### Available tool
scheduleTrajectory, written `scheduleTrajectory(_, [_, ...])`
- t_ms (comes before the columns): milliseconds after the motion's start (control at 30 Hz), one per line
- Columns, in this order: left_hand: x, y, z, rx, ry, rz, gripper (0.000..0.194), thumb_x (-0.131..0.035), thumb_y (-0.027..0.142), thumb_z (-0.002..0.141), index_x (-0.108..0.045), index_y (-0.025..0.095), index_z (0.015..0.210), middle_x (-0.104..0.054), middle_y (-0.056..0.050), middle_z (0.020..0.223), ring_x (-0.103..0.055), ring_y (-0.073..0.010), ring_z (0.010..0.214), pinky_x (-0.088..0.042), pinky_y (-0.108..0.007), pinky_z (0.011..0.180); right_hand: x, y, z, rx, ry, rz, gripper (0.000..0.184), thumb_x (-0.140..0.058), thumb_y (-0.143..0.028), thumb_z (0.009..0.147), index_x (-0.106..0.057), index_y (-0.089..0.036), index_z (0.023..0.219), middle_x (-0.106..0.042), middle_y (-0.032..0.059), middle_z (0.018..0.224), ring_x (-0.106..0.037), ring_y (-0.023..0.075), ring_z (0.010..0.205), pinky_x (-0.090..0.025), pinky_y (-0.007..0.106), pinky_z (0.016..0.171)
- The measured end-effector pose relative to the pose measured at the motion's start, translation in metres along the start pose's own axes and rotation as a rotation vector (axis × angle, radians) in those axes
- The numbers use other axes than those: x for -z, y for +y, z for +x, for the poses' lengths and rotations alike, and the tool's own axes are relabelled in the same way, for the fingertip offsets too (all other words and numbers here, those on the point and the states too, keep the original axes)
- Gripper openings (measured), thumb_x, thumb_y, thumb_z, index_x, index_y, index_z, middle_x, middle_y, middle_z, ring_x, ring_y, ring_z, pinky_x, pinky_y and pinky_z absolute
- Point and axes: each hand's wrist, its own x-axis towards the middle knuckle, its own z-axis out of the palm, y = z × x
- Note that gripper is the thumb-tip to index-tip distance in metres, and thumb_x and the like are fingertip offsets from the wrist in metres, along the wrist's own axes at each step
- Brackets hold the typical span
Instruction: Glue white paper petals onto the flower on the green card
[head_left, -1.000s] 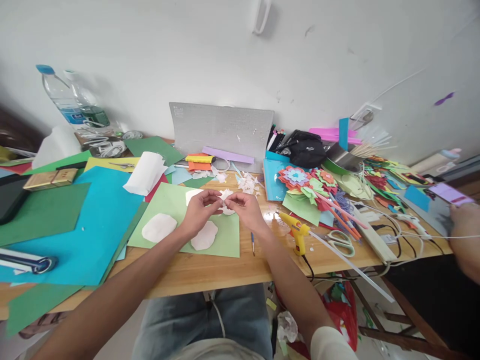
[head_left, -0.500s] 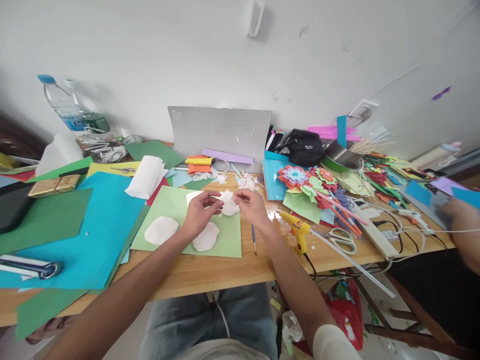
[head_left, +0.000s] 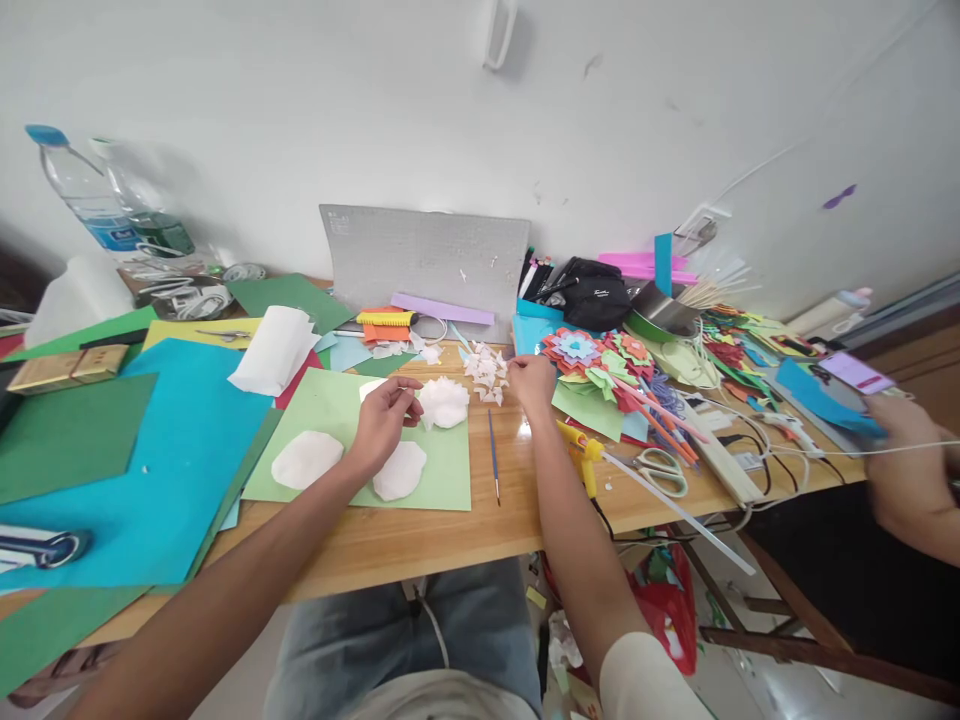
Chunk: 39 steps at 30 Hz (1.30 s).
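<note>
A ruffled white paper cluster (head_left: 444, 403) lies on the light green sheet (head_left: 450, 485), with my left hand (head_left: 384, 425) just left of it. That hand's fingers are loosely curled and slightly apart, with nothing visible between them. My right hand (head_left: 534, 384) is beside a pile of small white paper petals (head_left: 487, 368), its fingertips pinched together; whatever they hold is hidden. Two white paper rounds sit on the green sheet, one (head_left: 307, 459) at the left and another (head_left: 400, 470) below my left hand. A further white piece is partly covered by that hand.
A thin blue brush (head_left: 493, 455), yellow glue gun (head_left: 585, 448) and scissors (head_left: 661, 470) lie near my right arm. Paper flowers (head_left: 577, 348) are behind. Blue paper (head_left: 202, 440) spreads left. Another person's hand (head_left: 911, 450) is at far right by blue paper (head_left: 825, 398).
My right hand has left the ruffled paper cluster and moved right to the petal pile. The cluster now rests on the green sheet. The view has shifted slightly.
</note>
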Motion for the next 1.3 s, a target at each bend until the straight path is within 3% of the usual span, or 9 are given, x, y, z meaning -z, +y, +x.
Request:
scheduleTrajectory(300, [0.001,-0.003,0.004,-0.026,0.057,-0.015,0.02,-0.053,0.034,0.08,-0.062,0.019,0.09,-0.056,0.002,0.061,-0.049,-0.012,0.056,-0.041,-0.025,0.055,0.004,-0.006,-0.002,-0.002,-0.015,-0.123,0.022,-0.058,-0.024,0.078,-0.078,-0.018,0.081,-0.074,0.0151,0.082,-0.068,0.0263,0.082,-0.046,0.031,0.07])
scheduleTrajectory(433, [0.002,-0.001,0.004,-0.031,0.072,-0.041,0.019,-0.053,0.033,0.08,-0.061,0.019,0.09,-0.053,0.003,0.06,-0.047,-0.0114,0.054,-0.039,-0.024,0.054,0.007,-0.017,0.0,0.053,-0.001,-0.119,0.022,-0.056,-0.023,0.079,-0.077,-0.02,0.083,-0.074,0.0129,0.087,-0.067,0.0255,0.083,-0.046,0.032,0.072])
scheduleTrajectory(533, [0.004,0.001,0.004,-0.045,0.092,-0.058,0.018,-0.052,0.032,0.08,-0.061,0.019,0.089,-0.052,0.003,0.06,-0.045,-0.0112,0.054,-0.038,-0.024,0.054,-0.002,-0.039,0.003,0.217,-0.065,-0.063,0.022,-0.055,-0.022,0.082,-0.076,-0.022,0.089,-0.075,0.0085,0.093,-0.066,0.0222,0.086,-0.046,0.031,0.076])
scheduleTrajectory(667, [0.006,-0.001,0.006,-0.057,0.115,-0.099,0.016,-0.051,0.03,0.081,-0.06,0.02,0.09,-0.05,0.004,0.059,-0.043,-0.0106,0.053,-0.035,-0.023,0.053,-0.029,-0.075,0.01,0.53,-0.259,-0.085,0.022,-0.058,-0.02,0.081,-0.075,-0.022,0.094,-0.073,0.0076,0.098,-0.064,0.0221,0.091,-0.044,0.031,0.081])
scheduleTrajectory(800, [0.007,-0.006,0.009,-0.053,0.108,-0.107,0.017,-0.05,0.029,0.08,-0.06,0.019,0.09,-0.048,0.004,0.059,-0.042,-0.0107,0.052,-0.034,-0.024,0.052,-0.054,-0.098,0.014,0.663,-0.362,-0.158,0.021,-0.065,-0.02,0.076,-0.075,-0.02,0.094,-0.07,0.0103,0.105,-0.06,0.0267,0.101,-0.042,0.034,0.085])
scheduleTrajectory(933, [0.006,-0.009,0.009,-0.054,0.113,-0.094,0.018,-0.05,0.03,0.08,-0.06,0.019,0.09,-0.048,0.004,0.06,-0.043,-0.0113,0.053,-0.034,-0.025,0.052,-0.069,-0.105,0.015,0.639,-0.4,-0.141,0.017,-0.068,-0.019,0.072,-0.073,-0.018,0.089,-0.067,0.012,0.105,-0.054,0.0296,0.107,-0.039,0.036,0.09])
scheduleTrajectory(1067, [0.004,-0.01,0.008,-0.051,0.078,-0.073,0.018,-0.05,0.031,0.081,-0.061,0.02,0.09,-0.048,0.004,0.06,-0.042,-0.0115,0.053,-0.034,-0.025,0.053,-0.074,-0.107,0.013,0.577,-0.4,-0.049,0.009,-0.062,-0.014,0.073,-0.07,-0.018,0.07,-0.068,0.0095,0.096,-0.055,0.0253,0.101,-0.039,0.032,0.088])
scheduleTrajectory(1300, [0.003,-0.014,0.007,-0.037,0.064,-0.029,0.02,-0.05,0.032,0.081,-0.062,0.019,0.091,-0.05,0.004,0.059,-0.045,-0.0115,0.053,-0.036,-0.024,0.052,-0.056,-0.102,0.011,0.427,-0.377,0.271,0.017,-0.049,-0.021,0.079,-0.065,-0.016,0.078,-0.068,0.0034,0.08,-0.058,0.0147,0.077,-0.043,0.026,0.074])
